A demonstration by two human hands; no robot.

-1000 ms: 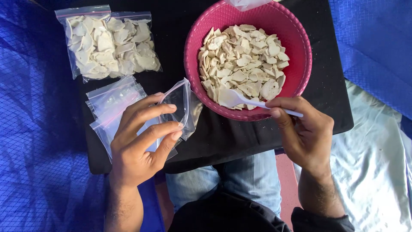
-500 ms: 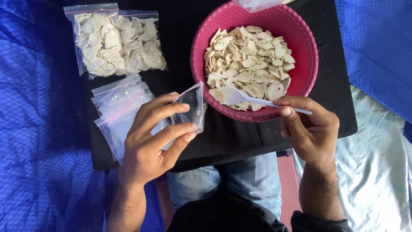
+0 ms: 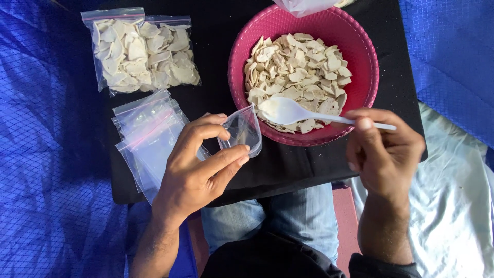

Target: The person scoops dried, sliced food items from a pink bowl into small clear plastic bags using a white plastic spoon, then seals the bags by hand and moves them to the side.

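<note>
Nearest the camera, at six o'clock, are the person's knees in blue jeans (image 3: 288, 221), tucked under the edge of a black tabletop (image 3: 288, 164).

Just above, at about seven o'clock, the left hand (image 3: 198, 170) pinches a small clear plastic bag (image 3: 242, 129) between thumb and curled fingers, holding its mouth spread open. The bag is see-through, glossy and appears empty (its rim sits just beside the bowl's near edge).

At four o'clock the right hand (image 3: 383, 152) is closed around the handle of a white plastic spoon (image 3: 303, 112). The spoon lies nearly level, its bowl pointing toward nine o'clock, resting over the chips at the near side of the pink bowl (image 3: 360, 46), close to the open bag.

The pink bowl, round with a ribbed wall, sits at one o'clock and holds a heap of pale, cream-coloured flat chips (image 3: 298, 72).

At nine o'clock, beside the left hand, lies a fanned stack of empty zip bags (image 3: 146, 136). Farther off, at eleven o'clock, two filled zip bags (image 3: 141, 49) of the same pale chips lie flat and overlapping.

Blue cloth (image 3: 46, 154) surrounds the tabletop.
</note>
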